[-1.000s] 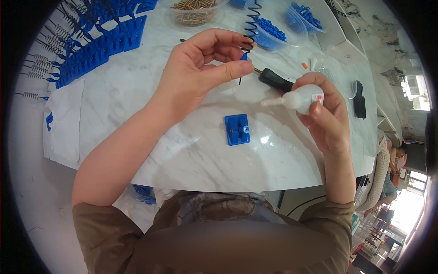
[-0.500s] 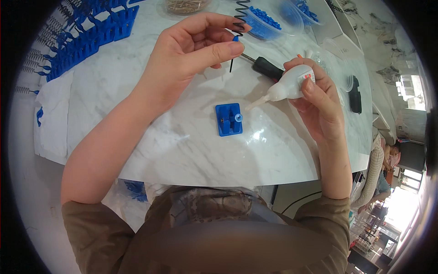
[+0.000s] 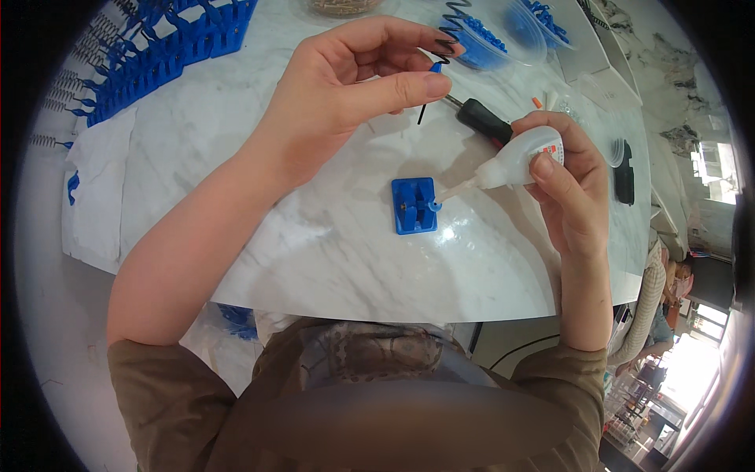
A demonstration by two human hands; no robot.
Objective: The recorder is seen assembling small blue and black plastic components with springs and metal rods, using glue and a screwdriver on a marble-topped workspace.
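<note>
Blue plate [image 3: 414, 205]: lying flat on the white surface [image 3: 314, 236], so glue lands right.
Right hand [image 3: 568, 189]: squeezing the glue bottle [image 3: 515, 160], tip touching the plate.
Left hand [image 3: 346, 86]: pinching the black spring [image 3: 440, 47] up high, keeping it clear.

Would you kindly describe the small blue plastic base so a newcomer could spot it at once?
On the white marble table, look just in front of the person, between both hands. The blue plastic base lies flat and alone, a small rectangle touched by the nozzle of the glue bottle in the right hand.
</note>
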